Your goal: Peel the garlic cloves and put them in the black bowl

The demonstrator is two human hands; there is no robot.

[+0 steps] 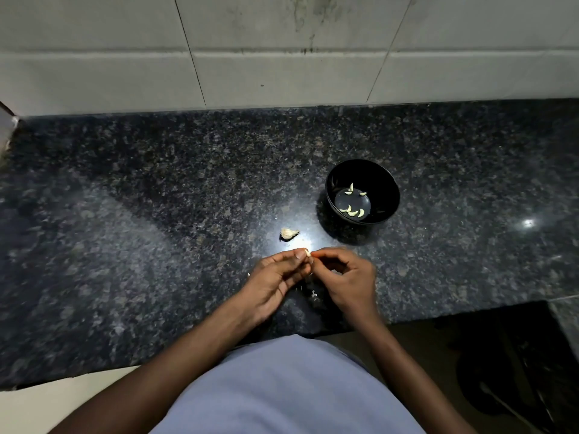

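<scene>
A small pale garlic clove is pinched between the fingertips of both hands, just above the dark granite counter. My left hand holds it from the left with thumb and fingers curled; my right hand pinches at it from the right. A black bowl stands beyond and to the right of my hands, with several peeled cloves inside. A piece of unpeeled garlic lies on the counter just beyond my hands, left of the bowl.
Bits of garlic skin lie on the counter under my hands. A tiled wall rises behind the counter. The counter's front edge runs just below my wrists, with a dark gap at the lower right.
</scene>
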